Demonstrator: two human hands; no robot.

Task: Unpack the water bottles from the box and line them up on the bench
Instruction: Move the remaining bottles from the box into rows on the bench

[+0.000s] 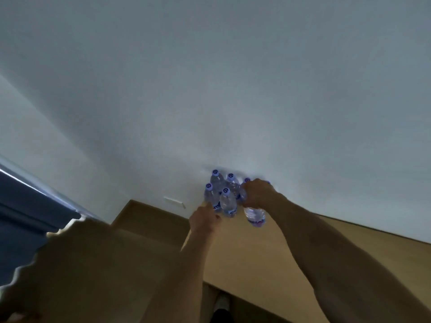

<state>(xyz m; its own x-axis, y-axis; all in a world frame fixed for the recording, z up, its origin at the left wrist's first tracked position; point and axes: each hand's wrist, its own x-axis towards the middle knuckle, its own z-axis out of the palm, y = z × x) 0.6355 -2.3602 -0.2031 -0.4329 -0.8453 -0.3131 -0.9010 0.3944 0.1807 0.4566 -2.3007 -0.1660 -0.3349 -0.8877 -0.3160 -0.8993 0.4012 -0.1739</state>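
Lining bottles at the bench's (245,250) far edge, by the wall (233,89).
Cardboard box (98,259) lower left. Left hand (202,220) touches the front-left bottle (211,198); finger spread unclear, blurred. Bottle cluster (224,192) stands upright, touching. Right hand (257,193) grips the rightmost bottle (254,215) from above, fingers curled round it.

A plain white wall (210,78) fills the view, with a blue curtain (25,213) at left.
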